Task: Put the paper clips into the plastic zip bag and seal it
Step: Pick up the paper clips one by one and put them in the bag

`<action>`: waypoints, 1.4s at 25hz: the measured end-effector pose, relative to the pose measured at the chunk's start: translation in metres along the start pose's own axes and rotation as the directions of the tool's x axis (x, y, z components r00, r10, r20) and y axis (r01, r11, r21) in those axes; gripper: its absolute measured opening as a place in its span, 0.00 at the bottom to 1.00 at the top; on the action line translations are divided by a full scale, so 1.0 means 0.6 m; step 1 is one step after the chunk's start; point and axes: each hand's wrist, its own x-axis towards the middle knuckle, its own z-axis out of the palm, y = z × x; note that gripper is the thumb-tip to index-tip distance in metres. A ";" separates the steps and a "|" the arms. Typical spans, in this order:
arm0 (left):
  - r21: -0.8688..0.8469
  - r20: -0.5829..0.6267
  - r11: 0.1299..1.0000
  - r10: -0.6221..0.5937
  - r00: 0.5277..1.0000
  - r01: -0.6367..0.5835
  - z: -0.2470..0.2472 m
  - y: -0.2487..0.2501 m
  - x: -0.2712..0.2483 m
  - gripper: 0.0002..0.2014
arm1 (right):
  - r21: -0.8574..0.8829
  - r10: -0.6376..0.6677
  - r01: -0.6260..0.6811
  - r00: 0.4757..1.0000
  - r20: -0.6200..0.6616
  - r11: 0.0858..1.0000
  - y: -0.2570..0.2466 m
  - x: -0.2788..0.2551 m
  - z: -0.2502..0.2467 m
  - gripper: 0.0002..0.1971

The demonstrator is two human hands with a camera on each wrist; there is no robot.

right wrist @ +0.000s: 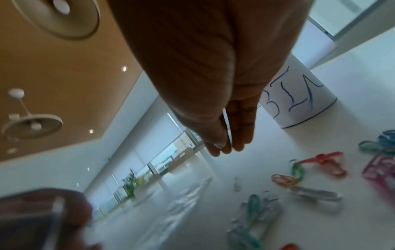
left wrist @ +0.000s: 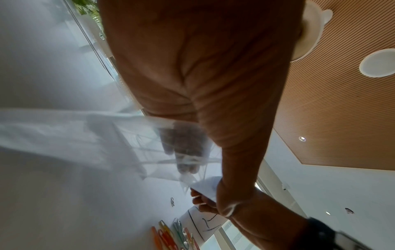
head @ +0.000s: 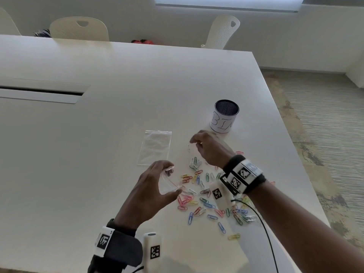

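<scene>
Paper clips (head: 208,196) near table's (head: 295,174) edge

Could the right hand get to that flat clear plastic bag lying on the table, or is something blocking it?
Probably yes. The right hand hovers just right of the flat clear plastic zip bag, with only bare white table between them, though its fingers already pinch a pale paper clip.

Clear plastic zip bag (head: 169,182) held at frame centre; a second zip bag (head: 154,147) lies flat above it. Coloured paper clips (head: 208,200) scattered lower right.
</scene>
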 end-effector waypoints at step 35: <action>-0.042 -0.071 0.999 -0.021 0.997 0.018 0.020 0.004 0.017 0.33 | 0.098 -0.007 0.000 0.998 0.068 0.995 0.040 -0.073 0.004 0.02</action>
